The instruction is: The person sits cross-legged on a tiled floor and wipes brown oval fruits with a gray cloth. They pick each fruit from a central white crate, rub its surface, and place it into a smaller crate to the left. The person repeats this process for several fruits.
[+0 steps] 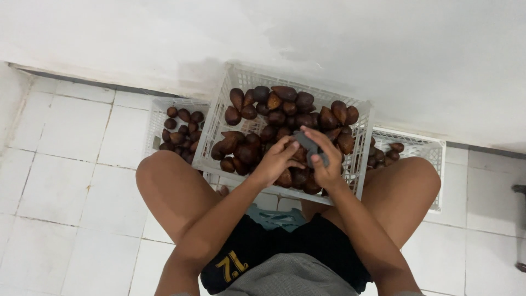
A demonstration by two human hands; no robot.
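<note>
Holding grey tool (pixel 310 147) between both hands, left hand (pixel 276 160), right hand (pixel 327 164)

White moulded-plastic lattice crate (pixel 219 118), matt, filled with dark brown fruits (pixel 285 109) whose scaly skin shows a dull sheen. Grey, matt, smooth-looking tool (pixel 310 147) held between left hand (pixel 276 160) and right hand (pixel 326 161). Glazed white floor tiles (pixel 66 181), slightly glossy; matt painted wall (pixel 329 38).

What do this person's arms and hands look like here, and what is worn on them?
Both arms are bare from above the elbow down: no sleeves, gloves, watch or bands show. The left hand and right hand are bare too, with no rings that can be made out. A grey shirt hem shows at the bottom edge, above black shorts with a yellow marking.
</note>
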